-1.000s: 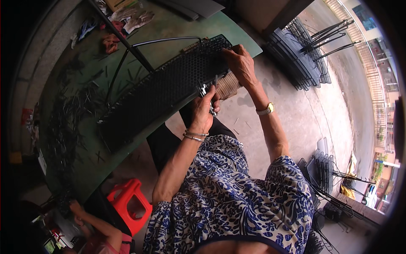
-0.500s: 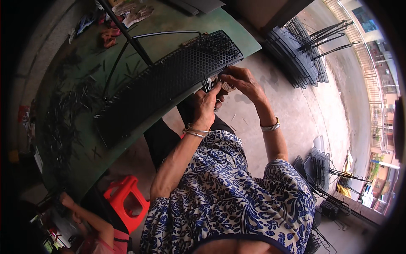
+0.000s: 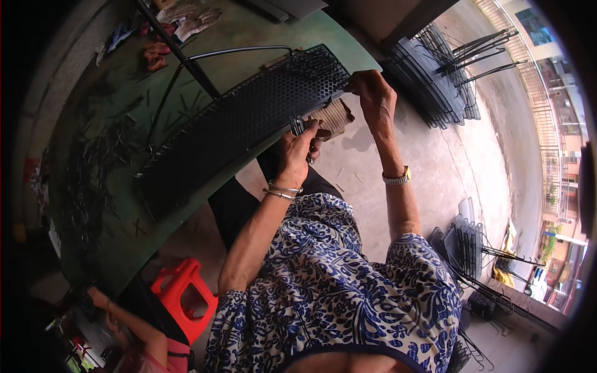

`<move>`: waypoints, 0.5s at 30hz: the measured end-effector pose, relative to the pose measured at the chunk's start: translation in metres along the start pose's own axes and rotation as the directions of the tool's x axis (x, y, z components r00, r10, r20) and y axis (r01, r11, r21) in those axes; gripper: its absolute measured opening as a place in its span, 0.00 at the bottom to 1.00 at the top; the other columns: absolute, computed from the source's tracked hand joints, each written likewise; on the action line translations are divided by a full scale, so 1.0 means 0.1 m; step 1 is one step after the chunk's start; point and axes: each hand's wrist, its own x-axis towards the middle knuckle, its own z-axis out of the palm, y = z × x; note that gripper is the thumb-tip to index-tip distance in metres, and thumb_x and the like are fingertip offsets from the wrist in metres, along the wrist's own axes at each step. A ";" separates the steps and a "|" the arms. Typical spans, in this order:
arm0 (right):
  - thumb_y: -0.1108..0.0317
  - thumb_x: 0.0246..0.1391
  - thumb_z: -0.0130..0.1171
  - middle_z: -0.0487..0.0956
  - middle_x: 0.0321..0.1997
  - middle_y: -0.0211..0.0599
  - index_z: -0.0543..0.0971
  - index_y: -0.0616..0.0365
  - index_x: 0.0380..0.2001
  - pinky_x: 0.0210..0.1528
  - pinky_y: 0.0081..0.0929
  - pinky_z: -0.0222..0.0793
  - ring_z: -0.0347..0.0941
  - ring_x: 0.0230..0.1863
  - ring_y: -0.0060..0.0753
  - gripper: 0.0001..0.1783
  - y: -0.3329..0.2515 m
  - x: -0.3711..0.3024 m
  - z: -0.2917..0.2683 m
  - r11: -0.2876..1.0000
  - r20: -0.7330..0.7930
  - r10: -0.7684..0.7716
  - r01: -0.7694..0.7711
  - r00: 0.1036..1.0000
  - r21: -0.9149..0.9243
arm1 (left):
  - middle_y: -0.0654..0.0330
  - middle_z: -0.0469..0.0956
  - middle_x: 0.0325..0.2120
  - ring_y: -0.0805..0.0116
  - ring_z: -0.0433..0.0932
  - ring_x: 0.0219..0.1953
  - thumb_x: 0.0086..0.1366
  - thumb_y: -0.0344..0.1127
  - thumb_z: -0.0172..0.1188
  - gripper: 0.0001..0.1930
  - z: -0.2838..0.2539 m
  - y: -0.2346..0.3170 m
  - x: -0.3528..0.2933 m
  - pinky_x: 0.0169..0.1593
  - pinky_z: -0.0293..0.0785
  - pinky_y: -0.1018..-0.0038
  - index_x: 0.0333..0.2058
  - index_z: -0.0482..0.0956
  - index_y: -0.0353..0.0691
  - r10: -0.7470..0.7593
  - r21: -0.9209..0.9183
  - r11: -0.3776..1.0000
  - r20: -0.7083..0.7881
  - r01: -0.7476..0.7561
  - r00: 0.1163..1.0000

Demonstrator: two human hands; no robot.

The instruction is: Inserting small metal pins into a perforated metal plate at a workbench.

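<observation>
A long black perforated panel [image 3: 249, 102], joined to a black bent-rod frame [image 3: 239, 51], lies along the near edge of the green table [image 3: 149, 239]. My left hand [image 3: 297, 149] is closed on a small bunch of thin dark strips [image 3: 297, 126] just below the panel's front edge. Past its fingertips shows a ribbed tan piece [image 3: 329, 118], perhaps cardboard; whether the hand touches it I cannot tell. My right hand [image 3: 374, 93] is pinched at the panel's right end, its fingertips against the edge. Anything small between those fingers is hidden.
Many loose dark strips [image 3: 93, 168] lie on the table's left part, with crumpled gloves [image 3: 198, 25] at the back. Stacked black racks [image 3: 429, 81] stand on the floor at right. A red stool [image 3: 186, 298] and another person's arm [image 3: 134, 323] are at lower left.
My right hand has moved away from my left hand, up and right to the panel's end, uncovering the tan piece. My left hand has shifted slightly left and down, still holding the strips.
</observation>
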 end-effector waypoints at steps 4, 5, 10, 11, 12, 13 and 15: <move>0.75 0.56 0.55 0.81 0.29 0.37 0.78 0.64 0.36 0.35 0.19 0.72 0.78 0.31 0.23 0.06 0.05 0.05 0.11 0.981 -0.113 -0.107 0.086 0.988 -0.174 | 0.61 0.80 0.30 0.76 0.74 0.25 0.64 0.35 0.57 0.07 -0.08 0.00 0.08 0.27 0.69 0.80 0.38 0.76 0.40 -0.050 -0.233 0.970 0.094 0.071 0.994; 0.76 0.55 0.56 0.81 0.29 0.37 0.78 0.63 0.36 0.35 0.19 0.72 0.78 0.31 0.22 0.06 0.05 0.06 0.12 0.977 -0.117 -0.101 0.076 0.988 -0.199 | 0.61 0.80 0.30 0.76 0.74 0.25 0.64 0.35 0.57 0.07 -0.09 0.00 0.09 0.27 0.69 0.80 0.38 0.76 0.40 -0.049 -0.234 0.970 0.093 0.070 0.994; 0.73 0.55 0.56 0.81 0.29 0.37 0.78 0.62 0.36 0.34 0.20 0.71 0.77 0.29 0.23 0.06 0.21 0.07 0.19 0.936 -0.134 -0.180 0.129 0.974 -0.326 | 0.57 0.81 0.32 0.69 0.80 0.32 0.65 0.32 0.55 0.08 -0.11 -0.04 0.13 0.35 0.77 0.74 0.40 0.76 0.37 -0.084 -0.323 0.941 0.078 0.104 0.993; 0.73 0.55 0.57 0.81 0.28 0.38 0.78 0.62 0.35 0.34 0.21 0.71 0.77 0.29 0.23 0.05 0.21 0.06 0.20 0.947 -0.139 -0.165 0.118 0.976 -0.298 | 0.57 0.81 0.32 0.69 0.80 0.32 0.65 0.32 0.55 0.08 -0.10 -0.03 0.12 0.35 0.77 0.74 0.40 0.76 0.37 -0.084 -0.324 0.940 0.077 0.105 0.993; 0.72 0.55 0.57 0.81 0.28 0.38 0.77 0.62 0.35 0.34 0.21 0.71 0.77 0.28 0.24 0.05 0.20 0.05 0.20 0.957 -0.145 -0.150 0.107 0.978 -0.270 | 0.57 0.80 0.32 0.68 0.80 0.32 0.65 0.32 0.55 0.08 -0.09 -0.02 0.12 0.36 0.77 0.73 0.40 0.76 0.36 -0.089 -0.352 0.930 0.077 0.110 0.993; 0.72 0.55 0.57 0.81 0.28 0.38 0.77 0.62 0.35 0.34 0.21 0.71 0.77 0.28 0.24 0.05 0.19 0.04 0.19 0.957 -0.144 -0.149 0.106 0.978 -0.272 | 0.56 0.80 0.32 0.67 0.80 0.32 0.64 0.32 0.55 0.08 -0.07 -0.01 0.12 0.37 0.78 0.72 0.40 0.76 0.35 -0.093 -0.379 0.918 0.077 0.115 0.993; 0.73 0.55 0.56 0.81 0.28 0.38 0.77 0.62 0.34 0.34 0.21 0.71 0.78 0.29 0.25 0.05 0.12 0.04 0.17 0.941 -0.136 -0.175 0.125 0.975 -0.315 | 0.55 0.80 0.33 0.65 0.80 0.32 0.64 0.31 0.55 0.08 -0.09 -0.03 0.15 0.38 0.78 0.71 0.40 0.75 0.35 -0.107 -0.399 0.908 0.079 0.130 0.991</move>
